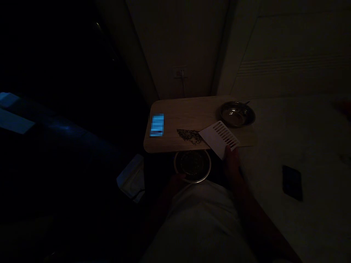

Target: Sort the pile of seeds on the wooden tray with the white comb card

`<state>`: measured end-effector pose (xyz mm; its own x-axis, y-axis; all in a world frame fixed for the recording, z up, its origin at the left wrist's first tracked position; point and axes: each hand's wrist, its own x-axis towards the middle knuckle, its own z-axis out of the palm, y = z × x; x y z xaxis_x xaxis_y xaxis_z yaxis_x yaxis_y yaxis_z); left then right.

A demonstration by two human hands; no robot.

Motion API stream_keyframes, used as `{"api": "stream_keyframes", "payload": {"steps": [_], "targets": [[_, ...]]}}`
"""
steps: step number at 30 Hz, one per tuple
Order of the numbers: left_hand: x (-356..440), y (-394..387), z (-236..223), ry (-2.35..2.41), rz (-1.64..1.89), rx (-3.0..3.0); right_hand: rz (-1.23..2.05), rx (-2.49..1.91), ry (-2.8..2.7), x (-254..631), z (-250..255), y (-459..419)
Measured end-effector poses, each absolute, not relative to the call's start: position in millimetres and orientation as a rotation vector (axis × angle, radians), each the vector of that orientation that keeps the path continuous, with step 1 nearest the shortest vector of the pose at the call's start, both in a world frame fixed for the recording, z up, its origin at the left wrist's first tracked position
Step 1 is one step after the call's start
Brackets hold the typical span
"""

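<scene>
White slotted card [214, 140] in right hand [231, 160]; left hand [178, 179] holds round bowl [210, 167].

Phone screen [157, 125]: lit, pixelated, unreadable; other surfaces: no legible text

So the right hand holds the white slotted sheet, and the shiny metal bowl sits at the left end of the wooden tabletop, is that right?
Not quite: the head view shows the shiny metal bowl at the right end of the wooden tabletop. The right hand does hold the white slotted sheet.
</scene>
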<state>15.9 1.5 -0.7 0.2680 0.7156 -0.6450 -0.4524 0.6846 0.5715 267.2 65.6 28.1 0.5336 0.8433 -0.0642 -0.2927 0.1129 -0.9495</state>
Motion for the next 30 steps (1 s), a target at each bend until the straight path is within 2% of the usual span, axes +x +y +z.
{"api": "stream_keyframes", "payload": {"steps": [30], "targets": [[2,-6,-8,1.0,0.887,0.417,0.885,-1.194,-0.573,265,31,66]]}}
